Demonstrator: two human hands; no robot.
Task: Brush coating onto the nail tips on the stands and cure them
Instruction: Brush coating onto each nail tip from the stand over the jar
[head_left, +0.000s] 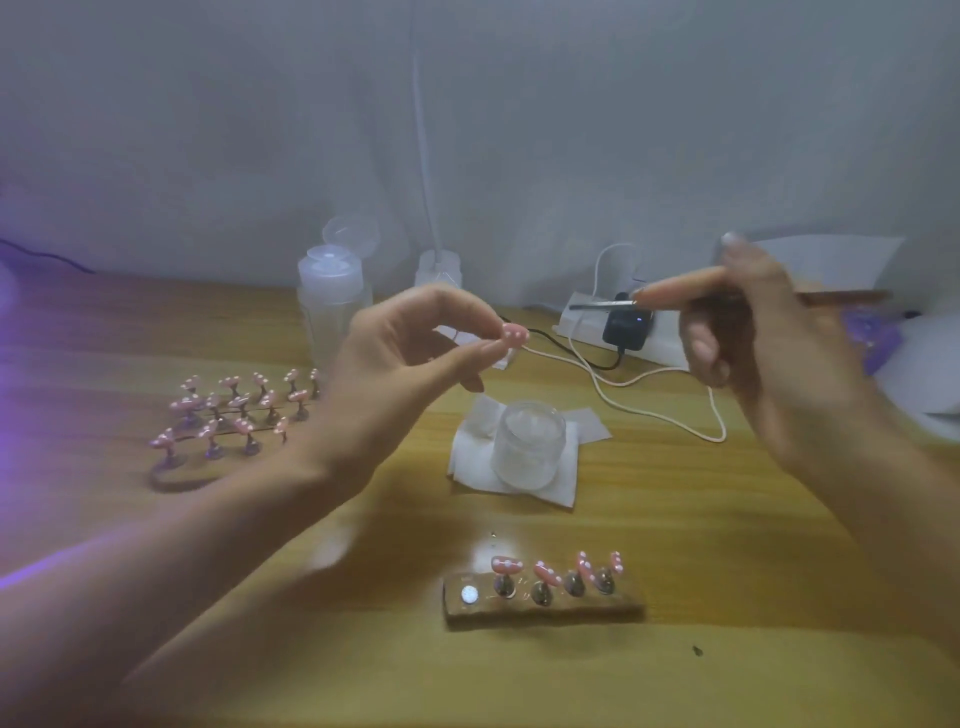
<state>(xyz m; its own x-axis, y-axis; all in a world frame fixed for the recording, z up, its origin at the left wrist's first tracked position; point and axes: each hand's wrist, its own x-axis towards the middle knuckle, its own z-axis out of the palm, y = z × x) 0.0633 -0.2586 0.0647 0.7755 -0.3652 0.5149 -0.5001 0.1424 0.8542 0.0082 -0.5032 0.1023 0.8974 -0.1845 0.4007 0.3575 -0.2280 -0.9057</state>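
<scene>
1. The left hand (395, 353) is raised above the surface (727, 545). Its thumb and forefinger pinch one pink tip (513, 332) at their ends, and the other fingers curl loosely beneath.
2. The right hand (769, 338) holds the brush (602, 304) in a pen grip, fingers (685, 288) closed round the handle. The bristle end points at the pinched tip and stands near it. It does not seem to touch, though the blur makes this uncertain.
3. Below and between the two sets of fingers sits the open jar (530, 441) on a tissue (467, 462).
4. Nearer the person than the fingers lies the base (545, 610). It carries four tips on stands (558, 577) and one bare disc (469, 594) at its left end, probably the held tip's place.
5. Below and left of the left fingers stand rows (234, 410) of many more pink tips.
6. Coating looks to be mid-course, with the held tip apparently next for the brush. Whether the four on the base or those in the rows are already coated cannot be told.
7. Curing remains for at least the held tip. A violet glow (10, 415) far left of the fingers hints at a lamp, itself out of view.
</scene>
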